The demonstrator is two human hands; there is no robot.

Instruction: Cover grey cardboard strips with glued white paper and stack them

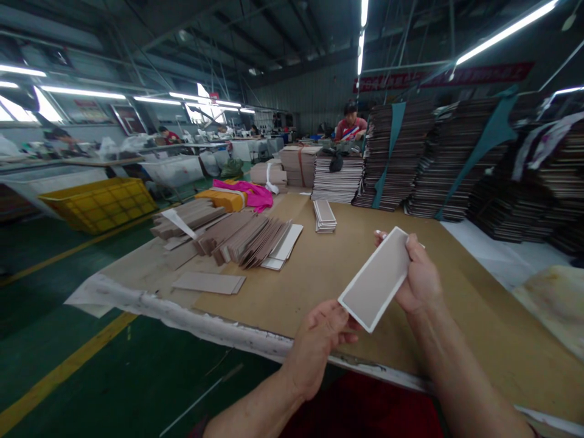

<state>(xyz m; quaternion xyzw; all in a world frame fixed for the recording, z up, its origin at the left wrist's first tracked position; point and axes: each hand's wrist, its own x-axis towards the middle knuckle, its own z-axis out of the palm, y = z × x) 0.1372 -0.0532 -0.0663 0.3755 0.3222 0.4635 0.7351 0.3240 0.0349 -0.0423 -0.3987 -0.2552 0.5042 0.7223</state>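
A flat rectangular panel, grey-brown with a white border, is held tilted above the tan tabletop. My left hand pinches its lower left corner. Around the upper right edge, my right hand has its thumb in front and fingers partly hidden behind. A small stack of similar white-edged panels lies beyond the held one. To the left, many brown strips lie fanned out, with white-edged pieces at their right end. Nearer the front edge are a few flat grey strips.
Tall stacks of dark sheets line the back right, beside a pile of white-edged sheets. A pink cloth lies at the back left. A yellow crate stands beyond the table. A person is behind the stacks.
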